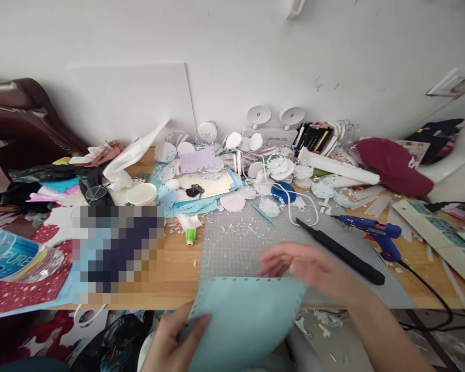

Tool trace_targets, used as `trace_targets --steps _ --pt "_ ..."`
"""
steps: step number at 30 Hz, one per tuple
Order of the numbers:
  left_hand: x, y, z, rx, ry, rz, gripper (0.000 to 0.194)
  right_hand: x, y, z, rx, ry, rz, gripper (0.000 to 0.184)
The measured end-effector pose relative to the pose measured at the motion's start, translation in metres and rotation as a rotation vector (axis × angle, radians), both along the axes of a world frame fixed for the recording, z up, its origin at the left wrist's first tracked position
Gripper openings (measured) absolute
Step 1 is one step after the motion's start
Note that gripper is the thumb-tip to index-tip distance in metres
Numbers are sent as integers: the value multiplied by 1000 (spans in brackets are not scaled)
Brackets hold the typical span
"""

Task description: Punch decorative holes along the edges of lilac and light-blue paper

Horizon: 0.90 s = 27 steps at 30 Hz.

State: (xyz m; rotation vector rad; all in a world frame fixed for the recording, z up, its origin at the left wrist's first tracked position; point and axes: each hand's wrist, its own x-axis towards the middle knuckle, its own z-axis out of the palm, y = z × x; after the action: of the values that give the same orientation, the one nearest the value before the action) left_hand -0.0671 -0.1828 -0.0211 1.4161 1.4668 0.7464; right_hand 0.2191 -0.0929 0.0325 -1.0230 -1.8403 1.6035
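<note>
Pale-blue dot-edged sheet (248, 320) at 6 o'clock; left hand (180, 336) pinches its 9 o'clock edge. Right hand (310, 266) loose, gripping nothing visible, by its 2 o'clock corner. Probably best pinched lightly to avoid creasing.

Pale blue-green sheet (248, 323): lower end cut off by the bottom edge. Small dark marks (258, 279) along its rim, too small to tell holes from print. Left hand's (174, 338) fingers behind it hidden. Right hand (304, 262) blurred. Clear plastic blue-labelled bottle (21, 258) cut off at left. Coarse pixelated patch (120, 256) masks its contents.
</note>
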Motion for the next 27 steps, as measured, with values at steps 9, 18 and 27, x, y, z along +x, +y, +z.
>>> trace_targets --steps 9,18,27 --pt "17 37 13 325 103 -43 39 3 3 7 682 -626 -64 21" --pt "35 108 37 490 657 -547 23 -3 12 -39 815 -693 -186 17" --pt "39 125 23 528 734 -585 24 -16 10 -59 946 -695 -206 21"
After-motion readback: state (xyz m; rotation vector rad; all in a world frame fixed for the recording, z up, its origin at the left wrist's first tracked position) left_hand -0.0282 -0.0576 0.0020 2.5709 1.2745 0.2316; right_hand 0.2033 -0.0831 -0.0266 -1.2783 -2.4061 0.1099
